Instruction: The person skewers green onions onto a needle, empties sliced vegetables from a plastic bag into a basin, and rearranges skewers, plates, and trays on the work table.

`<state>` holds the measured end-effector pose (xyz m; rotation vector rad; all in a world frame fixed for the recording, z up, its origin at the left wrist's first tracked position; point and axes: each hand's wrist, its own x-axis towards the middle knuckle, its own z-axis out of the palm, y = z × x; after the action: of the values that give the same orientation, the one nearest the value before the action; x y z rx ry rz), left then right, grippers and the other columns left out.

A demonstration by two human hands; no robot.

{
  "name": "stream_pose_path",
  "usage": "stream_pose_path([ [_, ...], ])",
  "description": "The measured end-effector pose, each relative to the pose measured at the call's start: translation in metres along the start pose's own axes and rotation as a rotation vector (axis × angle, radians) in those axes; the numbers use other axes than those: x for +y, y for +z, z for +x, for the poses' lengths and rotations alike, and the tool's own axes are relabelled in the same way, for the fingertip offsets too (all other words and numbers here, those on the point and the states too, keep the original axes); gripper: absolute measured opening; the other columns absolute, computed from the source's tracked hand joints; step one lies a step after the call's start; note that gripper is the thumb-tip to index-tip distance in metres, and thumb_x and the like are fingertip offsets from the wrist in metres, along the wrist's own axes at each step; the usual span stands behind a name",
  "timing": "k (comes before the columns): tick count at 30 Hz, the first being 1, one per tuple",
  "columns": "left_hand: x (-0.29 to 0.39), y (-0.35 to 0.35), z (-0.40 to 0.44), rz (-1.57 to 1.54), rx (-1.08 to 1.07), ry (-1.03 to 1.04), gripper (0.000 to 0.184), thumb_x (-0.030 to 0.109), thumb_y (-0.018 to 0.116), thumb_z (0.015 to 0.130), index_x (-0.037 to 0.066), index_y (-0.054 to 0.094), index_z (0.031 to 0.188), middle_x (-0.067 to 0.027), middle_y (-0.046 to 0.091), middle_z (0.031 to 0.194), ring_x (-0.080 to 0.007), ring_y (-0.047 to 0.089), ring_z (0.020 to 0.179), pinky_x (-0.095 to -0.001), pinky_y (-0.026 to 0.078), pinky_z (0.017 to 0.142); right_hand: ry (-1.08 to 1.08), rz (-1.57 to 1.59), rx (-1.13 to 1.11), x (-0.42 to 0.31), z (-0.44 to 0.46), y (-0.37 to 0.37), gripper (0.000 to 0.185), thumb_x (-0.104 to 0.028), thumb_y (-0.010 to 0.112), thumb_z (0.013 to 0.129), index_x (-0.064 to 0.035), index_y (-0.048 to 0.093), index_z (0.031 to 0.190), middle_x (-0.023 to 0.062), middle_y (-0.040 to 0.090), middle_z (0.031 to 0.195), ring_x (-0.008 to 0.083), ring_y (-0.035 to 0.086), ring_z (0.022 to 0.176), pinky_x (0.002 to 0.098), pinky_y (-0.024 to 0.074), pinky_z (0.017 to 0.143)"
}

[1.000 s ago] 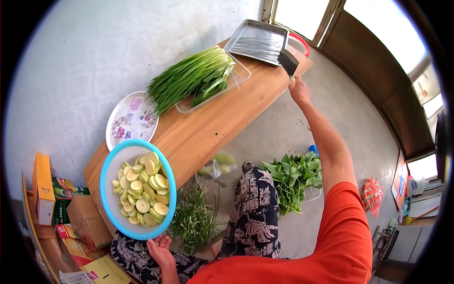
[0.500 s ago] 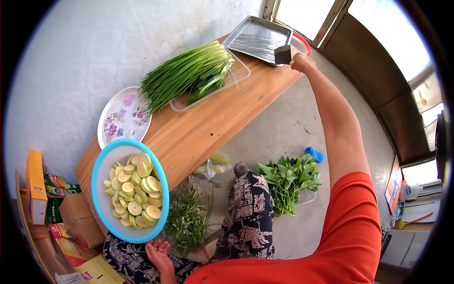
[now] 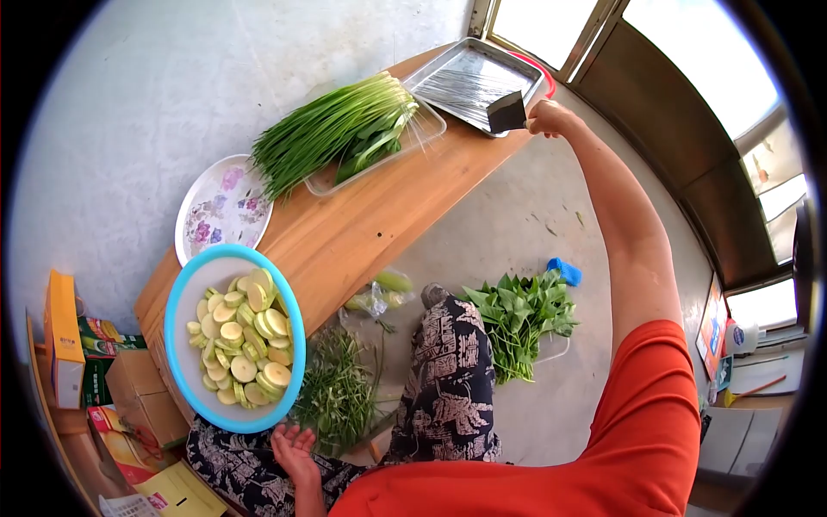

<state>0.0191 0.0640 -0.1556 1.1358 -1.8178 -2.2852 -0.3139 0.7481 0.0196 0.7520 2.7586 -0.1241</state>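
My right hand (image 3: 553,118) is closed around the handle of a cleaver (image 3: 506,112) with a dark rectangular blade. The blade hangs over the near corner of a metal tray (image 3: 497,59) that holds many thin skewers (image 3: 461,96); whether they touch I cannot tell. My left hand (image 3: 295,450) lies palm up with loosely spread fingers and nothing in it, just below the blue-rimmed basin (image 3: 299,336). Sliced pale green squash (image 3: 244,366), probably zucchini, is heaped inside the basin.
On the wooden table (image 3: 362,246) are garlic chives (image 3: 336,129) in a clear container (image 3: 426,129) and a floral plate (image 3: 194,211). Leafy greens (image 3: 525,319), cut greens (image 3: 336,388), bagged squash (image 3: 379,293) and a blue bundle (image 3: 565,271) are on the floor. Cardboard boxes (image 3: 146,396) stand left.
The cleaver has tilted and shows more of its blade, shifting slightly left and down in view. My left hand has moved a little right and up. The whole view has shifted slightly.
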Motion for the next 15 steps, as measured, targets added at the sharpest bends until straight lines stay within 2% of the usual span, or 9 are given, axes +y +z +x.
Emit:
stream_pose_path([
  [2, -0.001, 0.000, 0.000, -0.016, -0.044, 0.011, 0.041, 0.039, 0.044, 0.096, 0.006, 0.041, 0.121, -0.0101, 0.055, 0.099, -0.0236, 0.061, 0.082, -0.0345, 0.052, 0.070, -0.045, 0.115, -0.003, 0.008, -0.010, 0.003, 0.020, -0.016, 0.064, 0.070, -0.0039, 0.065, 0.085, 0.0073, 0.062, 0.066, 0.0155, 0.060, 0.054, 0.0275, 0.0497, 0.050],
  [9, -0.004, 0.001, -0.002, -0.019, -0.057, 0.019, 0.038, 0.038, 0.045, 0.096, 0.007, 0.043, 0.117, -0.0099, 0.056, 0.095, -0.0231, 0.061, 0.078, -0.0330, 0.053, 0.067, -0.152, 0.204, -0.024, 0.028, -0.030, 0.020, 0.021, -0.021, 0.062, 0.071, -0.0062, 0.067, 0.085, 0.0068, 0.060, 0.061, 0.0148, 0.056, 0.050, 0.0287, 0.0477, 0.048],
  [10, -0.005, 0.000, -0.002, -0.022, -0.073, 0.019, 0.038, 0.038, 0.045, 0.096, 0.007, 0.043, 0.117, -0.0100, 0.056, 0.096, -0.0230, 0.061, 0.078, -0.0330, 0.053, 0.067, -0.137, 0.293, 0.038, 0.031, -0.038, 0.028, 0.023, -0.020, 0.059, 0.072, -0.0079, 0.068, 0.090, 0.0056, 0.054, 0.060, 0.0122, 0.050, 0.047, 0.0280, 0.0394, 0.042],
  [11, -0.006, -0.002, -0.004, -0.023, -0.084, 0.018, 0.038, 0.038, 0.045, 0.096, 0.006, 0.043, 0.117, -0.0102, 0.056, 0.096, -0.0230, 0.061, 0.078, -0.0331, 0.053, 0.067, -0.140, 0.293, 0.028, 0.032, -0.052, 0.035, 0.023, -0.020, 0.059, 0.072, -0.0079, 0.068, 0.090, 0.0056, 0.054, 0.060, 0.0122, 0.050, 0.047, 0.0280, 0.0394, 0.042],
  [13, -0.004, -0.002, -0.007, -0.023, -0.085, 0.015, 0.038, 0.038, 0.044, 0.096, 0.006, 0.043, 0.117, -0.0102, 0.056, 0.096, -0.0229, 0.061, 0.078, -0.0331, 0.053, 0.068, -0.040, 0.609, 0.133, 0.030, -0.088, 0.047, 0.028, -0.026, 0.059, 0.077, -0.0075, 0.067, 0.096, 0.0049, 0.055, 0.063, 0.0108, 0.047, 0.047, 0.0268, 0.0363, 0.041],
  [15, -0.003, -0.004, -0.010, -0.026, -0.083, 0.010, 0.039, 0.038, 0.044, 0.096, 0.006, 0.042, 0.118, -0.0103, 0.057, 0.097, -0.0228, 0.061, 0.078, -0.0331, 0.053, 0.068, -0.078, 0.793, 0.031, 0.037, -0.128, 0.066, 0.033, -0.030, 0.058, 0.082, -0.0055, 0.065, 0.103, 0.0031, 0.054, 0.065, 0.0076, 0.044, 0.048, 0.0232, 0.0316, 0.040],
])
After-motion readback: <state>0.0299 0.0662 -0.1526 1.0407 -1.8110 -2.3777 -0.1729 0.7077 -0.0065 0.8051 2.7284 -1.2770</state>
